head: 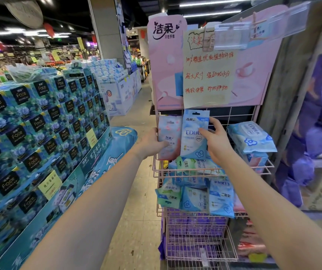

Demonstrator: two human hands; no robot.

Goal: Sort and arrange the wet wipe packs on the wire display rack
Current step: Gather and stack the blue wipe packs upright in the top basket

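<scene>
Head view: left hand (152, 143) and right hand (216, 141) hold upright wipe packs (194, 137).

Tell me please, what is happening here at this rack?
A person is sorting wet wipe packs on a pink wire rack in a shop. The left hand holds a pale pink pack upright at the top tier's left end. The right hand holds a blue pack upright beside it. Larger blue packs lie stacked on the right, and more packs sit jumbled on the tier below.
</scene>
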